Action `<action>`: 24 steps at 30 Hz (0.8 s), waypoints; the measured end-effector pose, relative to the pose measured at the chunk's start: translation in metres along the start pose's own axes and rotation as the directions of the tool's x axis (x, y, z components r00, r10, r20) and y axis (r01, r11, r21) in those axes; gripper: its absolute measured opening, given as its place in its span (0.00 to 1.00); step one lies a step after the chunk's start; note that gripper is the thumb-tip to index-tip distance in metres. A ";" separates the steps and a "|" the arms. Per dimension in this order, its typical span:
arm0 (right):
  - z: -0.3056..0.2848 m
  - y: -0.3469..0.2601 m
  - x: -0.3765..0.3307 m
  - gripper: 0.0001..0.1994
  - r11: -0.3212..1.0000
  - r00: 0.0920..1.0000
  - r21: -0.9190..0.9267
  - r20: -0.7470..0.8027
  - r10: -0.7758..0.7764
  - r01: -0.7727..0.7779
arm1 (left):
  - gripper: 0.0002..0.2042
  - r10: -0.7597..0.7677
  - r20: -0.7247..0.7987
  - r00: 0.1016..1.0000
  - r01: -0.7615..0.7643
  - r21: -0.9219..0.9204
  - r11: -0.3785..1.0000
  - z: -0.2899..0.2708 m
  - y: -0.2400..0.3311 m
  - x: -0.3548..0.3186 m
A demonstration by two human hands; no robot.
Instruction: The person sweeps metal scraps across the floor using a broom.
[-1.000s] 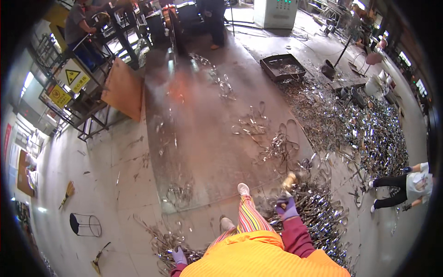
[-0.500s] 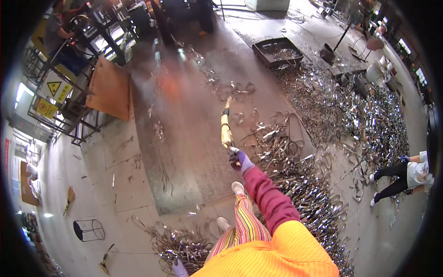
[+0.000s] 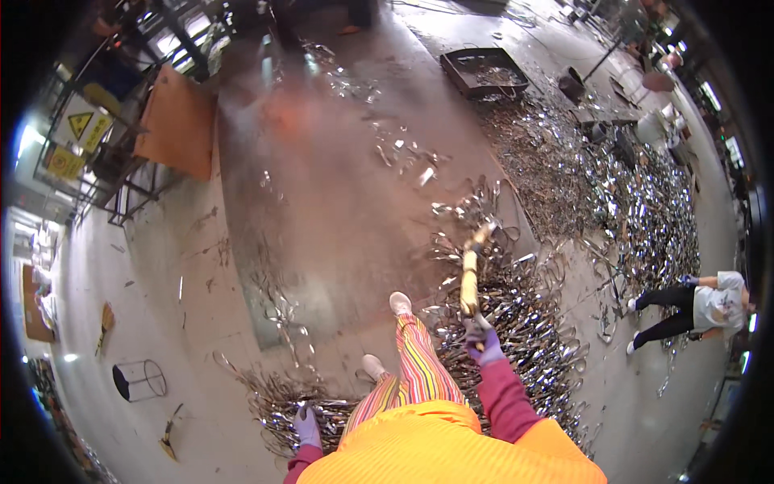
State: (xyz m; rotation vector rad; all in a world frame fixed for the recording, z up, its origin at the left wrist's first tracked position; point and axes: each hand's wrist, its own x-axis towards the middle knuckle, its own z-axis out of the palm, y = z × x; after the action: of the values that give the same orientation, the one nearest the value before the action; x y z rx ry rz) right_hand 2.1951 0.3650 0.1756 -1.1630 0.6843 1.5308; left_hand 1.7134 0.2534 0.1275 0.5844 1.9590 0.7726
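My right hand (image 3: 482, 345), in a purple glove, is closed round the lower end of a short straw broom (image 3: 469, 282). The broom is bound with dark bands and its far end reaches over a heap of shiny metal strips (image 3: 524, 339), several of them curled, at the right. Low on the left, my gloved left hand (image 3: 307, 426) hangs beside a smaller heap of metal strips (image 3: 270, 395) with its fingers loosely stretched and nothing visible in them. Beyond my feet lies a dark metal floor plate (image 3: 322, 242) with scattered strips on it.
An orange-brown board (image 3: 177, 121) leans on a frame with yellow warning signs (image 3: 81, 133) at the left. A dark tray (image 3: 484, 71) stands far right. Another person (image 3: 713, 305) is at the right. A round wire-framed stool (image 3: 139, 381) and two small brooms lie at the left.
My right hand has swung the broom right and nearer, from over the plate to the right heap. Loose strips on the plate have shifted rightward. More of my left hand has come into view.
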 end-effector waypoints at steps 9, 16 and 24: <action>-0.025 0.059 -0.018 0.02 0.844 0.985 0.523 0.169 0.036 -0.120 | 0.06 -0.179 -0.057 0.982 0.155 -0.294 0.943 -0.041 -0.008 -0.044; 0.151 0.111 -0.079 0.05 0.921 0.907 0.284 0.397 0.139 -0.265 | 0.06 -0.548 -0.339 0.765 0.209 -0.674 0.708 -0.109 -0.151 -0.131; 0.221 0.200 -0.088 0.09 0.753 0.719 -0.487 0.308 0.622 -0.443 | 0.08 -0.839 -0.351 0.416 0.152 -0.882 0.445 -0.022 -0.207 -0.232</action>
State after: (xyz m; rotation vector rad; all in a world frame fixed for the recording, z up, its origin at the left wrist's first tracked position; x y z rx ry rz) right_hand 1.9330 0.4660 0.3082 -0.8375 0.4241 2.4432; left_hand 1.7835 -0.0505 0.1227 -1.1487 2.0470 1.3947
